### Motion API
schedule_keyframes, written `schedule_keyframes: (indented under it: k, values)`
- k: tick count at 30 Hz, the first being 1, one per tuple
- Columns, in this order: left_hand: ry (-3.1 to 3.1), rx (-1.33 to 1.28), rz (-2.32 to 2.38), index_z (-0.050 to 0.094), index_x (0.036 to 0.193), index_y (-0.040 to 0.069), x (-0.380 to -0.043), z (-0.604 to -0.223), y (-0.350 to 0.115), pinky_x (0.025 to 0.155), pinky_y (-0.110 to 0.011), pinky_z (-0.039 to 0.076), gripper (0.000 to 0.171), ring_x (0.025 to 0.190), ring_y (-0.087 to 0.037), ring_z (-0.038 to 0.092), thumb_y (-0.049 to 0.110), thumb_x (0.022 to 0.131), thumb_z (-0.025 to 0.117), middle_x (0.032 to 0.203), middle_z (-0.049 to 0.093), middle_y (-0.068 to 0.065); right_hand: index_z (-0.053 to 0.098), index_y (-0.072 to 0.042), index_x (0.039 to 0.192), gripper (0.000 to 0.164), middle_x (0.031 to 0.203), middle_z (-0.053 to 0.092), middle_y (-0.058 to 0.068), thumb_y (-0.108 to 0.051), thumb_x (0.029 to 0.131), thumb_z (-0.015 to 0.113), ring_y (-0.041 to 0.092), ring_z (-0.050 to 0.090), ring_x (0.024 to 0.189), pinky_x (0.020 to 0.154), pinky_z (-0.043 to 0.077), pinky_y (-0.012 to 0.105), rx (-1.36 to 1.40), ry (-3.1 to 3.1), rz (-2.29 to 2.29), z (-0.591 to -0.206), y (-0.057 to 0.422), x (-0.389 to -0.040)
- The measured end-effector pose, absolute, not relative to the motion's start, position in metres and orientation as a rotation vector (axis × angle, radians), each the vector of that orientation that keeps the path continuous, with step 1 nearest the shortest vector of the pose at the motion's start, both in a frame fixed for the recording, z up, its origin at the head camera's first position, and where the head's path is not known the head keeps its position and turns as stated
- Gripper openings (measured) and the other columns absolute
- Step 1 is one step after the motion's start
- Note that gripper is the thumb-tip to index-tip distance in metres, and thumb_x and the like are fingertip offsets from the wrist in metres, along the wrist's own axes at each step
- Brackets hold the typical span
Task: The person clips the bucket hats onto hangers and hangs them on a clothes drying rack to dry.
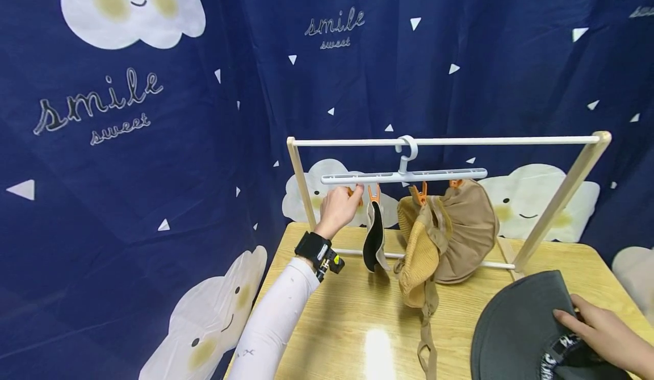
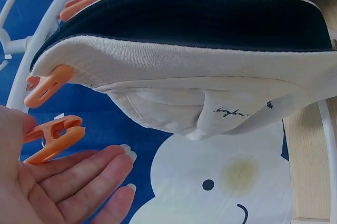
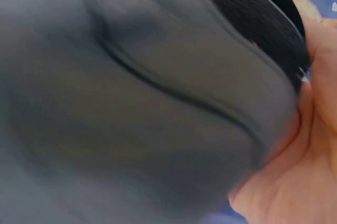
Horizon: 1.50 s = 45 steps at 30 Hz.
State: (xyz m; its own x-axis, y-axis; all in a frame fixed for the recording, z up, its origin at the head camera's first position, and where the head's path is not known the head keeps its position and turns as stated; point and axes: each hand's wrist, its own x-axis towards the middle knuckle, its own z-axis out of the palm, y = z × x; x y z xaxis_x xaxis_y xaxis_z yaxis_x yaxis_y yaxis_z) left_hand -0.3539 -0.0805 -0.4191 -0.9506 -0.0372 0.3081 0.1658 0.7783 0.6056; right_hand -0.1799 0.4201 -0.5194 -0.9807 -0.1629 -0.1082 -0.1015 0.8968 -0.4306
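My left hand (image 1: 339, 209) is raised to the left end of a white hanger (image 1: 368, 178). Between its thumb and index finger it pinches an orange clip (image 2: 58, 139), the other fingers stretched out loosely. Just beside it, a cream bucket hat (image 2: 174, 92) with a dark lining hangs from another orange clip (image 2: 50, 86). My right hand (image 1: 608, 332) grips a dark grey wide-brimmed hat (image 1: 521, 317) by its edge, at the lower right. Up close in the right wrist view, the grey fabric hides most of the fingers.
The hanger hooks over the white top rail (image 1: 485, 141) of a wooden-legged rack on a wooden table (image 1: 332, 312). A tan hat (image 1: 470, 232) and a yellowish-brown woven hat (image 1: 419, 261) with a dangling strap hang right of the cream one. A blue cloud-patterned curtain (image 1: 409, 73) stands behind.
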Motion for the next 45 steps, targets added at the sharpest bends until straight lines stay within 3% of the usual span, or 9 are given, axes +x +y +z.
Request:
schedule_keyframes:
  k: [3,6,9,18,25,31,36,40,45]
  values:
    - [-2.676,-0.114,-0.931,0.051,0.056,0.021,-0.355,-0.420,-0.081,0.050,-0.036,0.037,0.062,0.055,-0.022,0.055,0.060,0.103,0.043,0.055,0.048,0.003,0.065,0.008,0.111,0.036,0.091,0.070,0.014,-0.026,0.111,0.053,0.022,0.069,0.084,0.070,0.054,0.041,-0.259,2.858,-0.668,-0.505,0.404,-0.182]
    - [-2.691,-0.148,-0.911,0.047,0.057,0.021,-0.356,-0.420,-0.080,0.049,-0.036,0.036,0.061,0.053,-0.022,0.053,0.059,0.105,0.040,0.054,0.045,0.004,0.067,-0.007,0.098,0.026,0.081,0.062,-0.004,-0.025,0.110,0.053,0.002,0.053,0.072,0.063,0.042,0.029,-0.305,2.845,-0.686,-0.493,0.389,-0.180]
    - [-2.696,-0.178,-0.898,0.048,0.058,0.021,-0.356,-0.421,-0.079,0.048,-0.036,0.036,0.061,0.053,-0.021,0.054,0.057,0.106,0.039,0.054,0.044,0.004,0.069,-0.008,0.100,0.023,0.079,0.062,-0.007,-0.022,0.110,0.055,-0.003,0.051,0.070,0.062,0.043,0.027,-0.404,2.861,-0.748,-0.483,0.374,-0.176]
    - [-2.708,-0.255,-0.873,0.060,0.066,0.020,-0.356,-0.423,-0.076,0.049,-0.034,0.037,0.053,0.056,-0.019,0.054,0.047,0.109,0.044,0.059,0.050,0.004,0.069,-0.010,0.103,0.012,0.079,0.060,-0.018,-0.016,0.107,0.058,-0.006,0.051,0.071,0.059,0.042,0.025,-0.703,2.831,-0.904,-0.461,0.330,-0.171]
    - [-2.691,-0.298,-0.803,0.056,0.069,0.019,-0.358,-0.419,-0.070,0.051,-0.036,0.041,0.050,0.060,-0.022,0.059,0.043,0.110,0.043,0.064,0.056,0.001,0.069,-0.016,0.102,0.011,0.080,0.064,-0.021,-0.009,0.105,0.061,-0.005,0.056,0.070,0.058,0.043,0.024,-0.944,2.813,-1.084,-0.443,0.299,-0.180]
    - [-2.706,-0.309,-0.780,0.053,0.071,0.019,-0.351,-0.422,-0.068,0.052,-0.037,0.043,0.046,0.064,-0.022,0.061,0.037,0.111,0.040,0.068,0.060,0.003,0.063,-0.025,0.089,0.021,0.068,0.051,-0.024,-0.009,0.102,0.066,-0.005,0.047,0.061,0.054,0.040,0.022,-1.022,2.851,-1.155,-0.431,0.265,-0.181]
    - [-2.715,-0.332,-0.810,0.053,0.070,0.019,-0.348,-0.428,-0.066,0.051,-0.035,0.041,0.047,0.060,-0.020,0.059,0.035,0.111,0.039,0.067,0.059,0.003,0.064,-0.022,0.092,0.017,0.068,0.049,-0.023,-0.009,0.104,0.063,-0.006,0.045,0.059,0.052,0.040,0.022,-1.094,2.703,-1.226,-0.426,0.239,-0.181]
    - [-2.706,-0.329,-0.801,0.053,0.071,0.018,-0.350,-0.427,-0.068,0.051,-0.035,0.040,0.046,0.061,-0.021,0.058,0.036,0.111,0.040,0.067,0.059,0.003,0.059,-0.023,0.085,0.023,0.066,0.041,-0.023,-0.011,0.105,0.062,-0.006,0.039,0.055,0.050,0.038,0.020,-1.161,2.666,-1.254,-0.421,0.209,-0.188]
    - [-2.712,-0.427,-0.882,0.063,0.081,0.015,-0.354,-0.421,-0.070,0.057,-0.035,0.042,0.043,0.066,-0.022,0.059,0.037,0.112,0.042,0.074,0.061,0.000,0.060,-0.022,0.084,0.022,0.064,0.044,-0.020,-0.015,0.105,0.062,-0.004,0.043,0.055,0.052,0.039,0.022,-1.088,2.736,-1.221,-0.421,0.178,-0.196]
